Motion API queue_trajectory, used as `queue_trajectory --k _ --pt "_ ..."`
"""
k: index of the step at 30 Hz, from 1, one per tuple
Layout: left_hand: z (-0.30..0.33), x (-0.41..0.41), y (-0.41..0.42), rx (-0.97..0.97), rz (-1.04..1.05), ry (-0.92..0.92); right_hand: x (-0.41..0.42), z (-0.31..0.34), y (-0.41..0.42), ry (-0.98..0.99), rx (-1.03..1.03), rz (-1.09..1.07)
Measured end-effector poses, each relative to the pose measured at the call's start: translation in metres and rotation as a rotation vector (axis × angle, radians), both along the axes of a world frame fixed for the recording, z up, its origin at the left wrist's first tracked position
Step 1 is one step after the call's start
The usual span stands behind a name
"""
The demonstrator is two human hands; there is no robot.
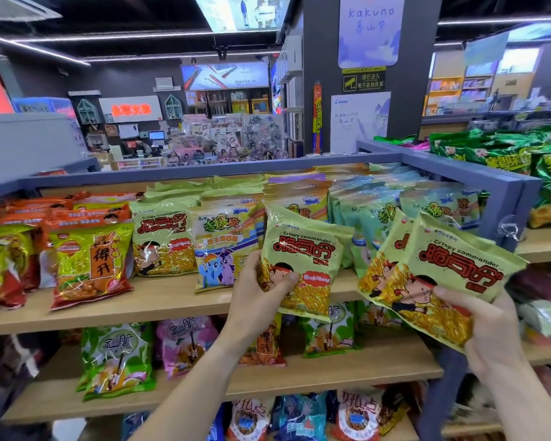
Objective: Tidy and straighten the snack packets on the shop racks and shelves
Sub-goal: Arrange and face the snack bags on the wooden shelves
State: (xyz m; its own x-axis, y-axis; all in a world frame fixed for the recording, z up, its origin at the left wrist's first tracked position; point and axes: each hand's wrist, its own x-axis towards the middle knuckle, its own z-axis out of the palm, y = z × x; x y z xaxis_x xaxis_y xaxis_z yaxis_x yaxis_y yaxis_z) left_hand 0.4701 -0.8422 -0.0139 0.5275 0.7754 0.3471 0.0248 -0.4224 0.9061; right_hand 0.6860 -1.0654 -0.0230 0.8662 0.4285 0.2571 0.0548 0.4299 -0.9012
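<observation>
- We see the left hand [257,283] gripping one green Crispy commander packet [303,265], thumb across its front, just in front of the top wooden shelf [159,302].
- The right hand [487,332] pinches two stacked green packets [442,275] (same brand), tilted, right of that shelf's front edge.
- On the shelf stand a matching green packet [163,240] and a pony packet [223,249].

Dark pillar [407,90] bearing a pale kakuno poster [371,30], glowing red sign [130,109], ceiling light strips [147,35]

left hand [261,283] gripping, right hand [487,329] gripping, forearms raised
</observation>
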Motion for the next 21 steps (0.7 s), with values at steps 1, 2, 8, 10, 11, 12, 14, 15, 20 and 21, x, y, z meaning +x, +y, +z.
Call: queue_trajectory --k 1,2,8,10,11,12,14,15,20,21 --pt "0.000 0.000 0.000 -0.013 -0.001 -0.016 -0.002 0.002 -0.003 0.026 0.010 0.025" --pt "0.001 -0.001 -0.002 -0.018 0.000 -0.026 -0.005 0.003 -0.004 0.045 0.014 0.053" --pt "-0.002 -0.002 -0.001 -0.070 -0.020 -0.062 -0.045 0.028 0.021 0.008 -0.049 0.281" --pt "-0.001 -0.007 -0.001 -0.125 -0.035 -0.103 -0.059 0.036 0.041 -0.002 -0.078 0.330" --pt "-0.001 -0.010 -0.001 -0.149 -0.046 -0.135 -0.065 0.040 0.050 -0.016 -0.097 0.347" --pt "0.001 -0.015 -0.001 -0.172 -0.063 -0.164 -0.070 0.043 0.059 -0.026 -0.111 0.359" --pt "0.005 -0.026 0.000 -0.249 -0.074 -0.221 -0.082 0.049 0.075 -0.015 -0.124 0.375" --pt "0.006 -0.034 0.001 -0.264 -0.071 -0.232 -0.088 0.051 0.083 -0.004 -0.125 0.392" --pt "0.015 -0.079 0.003 -0.134 -0.037 -0.163 -0.140 0.062 0.125 -0.095 -0.192 0.497" --pt "0.015 -0.090 0.009 -0.091 -0.013 -0.170 -0.152 0.065 0.135 -0.133 -0.195 0.510"
